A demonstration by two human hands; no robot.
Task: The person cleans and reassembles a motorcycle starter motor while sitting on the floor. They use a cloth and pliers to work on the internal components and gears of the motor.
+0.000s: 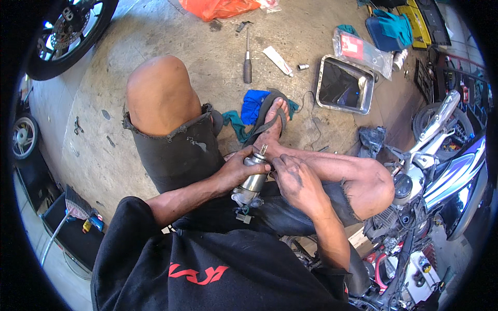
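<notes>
Stained floor [207, 52]; left fingers [257, 169] gripping metal cylinder [253, 182], long axis and shaft [263, 149] pointing forward, slightly rightward; right fingers [280, 165]: hold unclear.

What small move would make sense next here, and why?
Perhaps the right hand should gently turn the small shaft: the left hand grips the metal cylinder, shaft pointing away from the body, and the right fingertips sit close beside that end.

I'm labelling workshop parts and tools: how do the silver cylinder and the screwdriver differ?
The silver cylinder is held in the left hand; the screwdriver lies on the floor. The cylinder is thick and stubby, the screwdriver long and slim. The cylinder's body is shiny metal, while the screwdriver has a dark handle. Both have a narrower metal shaft at one end.
</notes>
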